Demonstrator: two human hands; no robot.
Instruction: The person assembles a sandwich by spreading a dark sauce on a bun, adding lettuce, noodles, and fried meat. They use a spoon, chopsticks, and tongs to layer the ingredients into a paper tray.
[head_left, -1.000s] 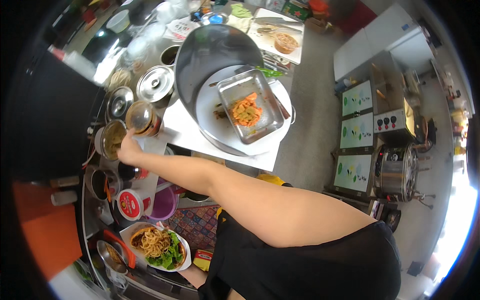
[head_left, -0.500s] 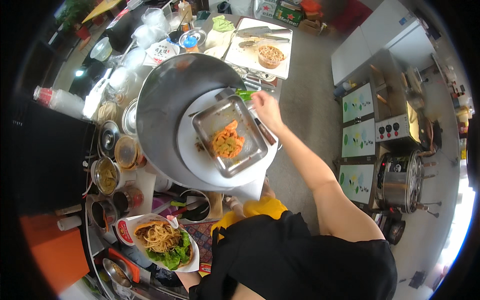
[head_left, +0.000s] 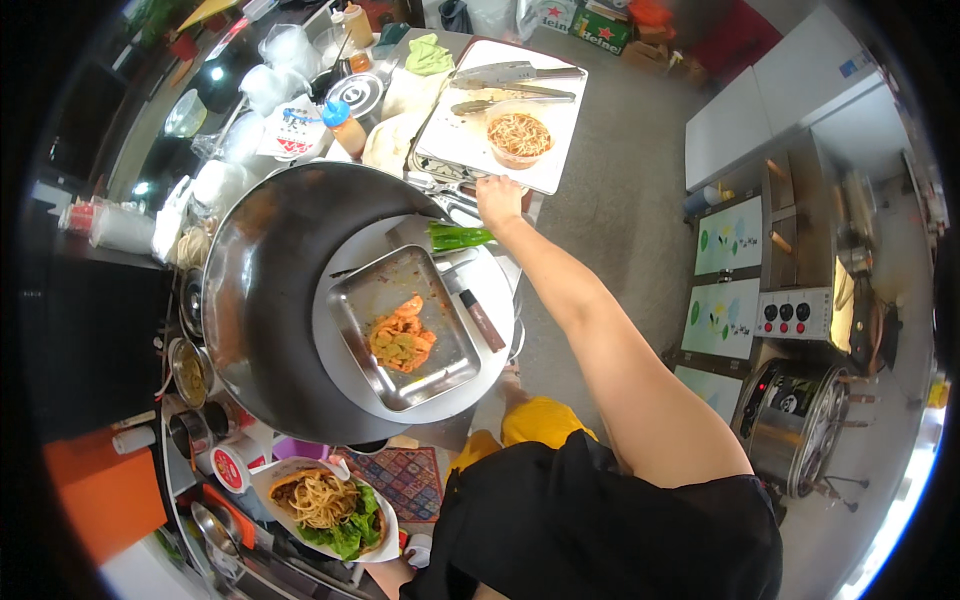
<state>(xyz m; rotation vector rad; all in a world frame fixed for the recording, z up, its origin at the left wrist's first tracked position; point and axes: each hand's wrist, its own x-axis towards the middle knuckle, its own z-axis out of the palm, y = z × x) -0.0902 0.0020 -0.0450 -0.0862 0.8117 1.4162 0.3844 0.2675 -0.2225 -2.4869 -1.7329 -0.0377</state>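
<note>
Since half a second ago, the right hand (head_left: 500, 203) has gone from the green vegetable (head_left: 457, 237) up to the near edge of the white board (head_left: 558, 130), upper centre of the frame. Its fingers are partly curled and point away from the body, just beside some metal utensils (head_left: 452, 196); whether it has hold of one I cannot tell. At lower left, the left hand (head_left: 390, 574), mostly hidden, is closed on the paper tray (head_left: 383, 545), which carries noodles (head_left: 322, 500) and lettuce (head_left: 345, 537). On the white board lie tongs (head_left: 512, 98) and a broad blade (head_left: 498, 73), with a clear bowl (head_left: 519, 138) below them. Left of centre, a metal tray (head_left: 375, 275) of orange food (head_left: 403, 340) sits on a round white surface (head_left: 338, 350) that overlaps the dark wok (head_left: 255, 300). Just right of the metal tray, a brown handle (head_left: 482, 322) slants down.
</note>
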